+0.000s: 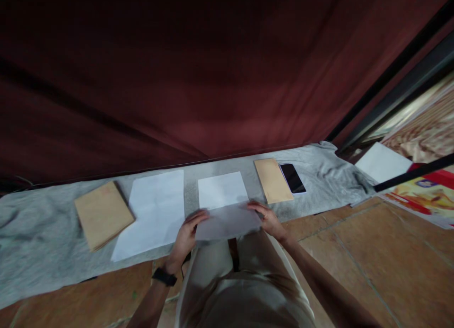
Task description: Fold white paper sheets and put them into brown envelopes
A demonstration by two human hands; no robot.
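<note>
1. Left hand (187, 234), black watch (164, 276) on its wrist, and right hand (266, 217) pinch the near flap of a white sheet (224, 202), folding it up.
2. The sheet lies on grey cloth (35, 243).
3. Beyond: paper (156, 209), envelopes (102, 214), phone (292, 178); no readable writing.

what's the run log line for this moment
left hand: grips sheet edge | right hand: grips sheet edge | sheet: bent at near edge, on grey cloth | phone: beside envelope
</note>
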